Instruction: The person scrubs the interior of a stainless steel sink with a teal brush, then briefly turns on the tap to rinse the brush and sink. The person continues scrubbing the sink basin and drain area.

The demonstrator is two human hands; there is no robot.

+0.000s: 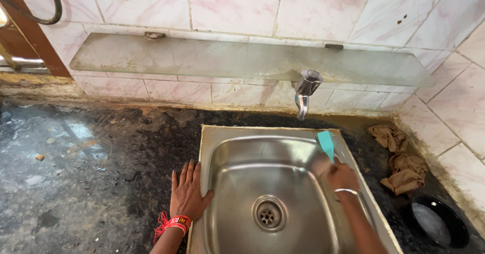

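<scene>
My left hand [188, 192] lies flat with its fingers spread on the dark counter, against the left rim of a steel sink [222, 132]. A red band is tied at that wrist. My right hand [342, 177] is closed around a brush with a teal handle [326, 143], whose handle end sticks up and away from me. The hand sits at the sink's far right inner wall; the brush's working end is hidden by the hand. A silver bangle circles the right wrist. The sink drain [268, 214] lies between my two arms.
A metal tap [304, 89] juts from the tiled wall above the sink. A glass shelf [151, 57] runs along the wall. A crumpled brown cloth [399, 158] lies right of the sink, with a black bowl [437, 221] near it. The dark stone counter [81, 173] is wet and stained.
</scene>
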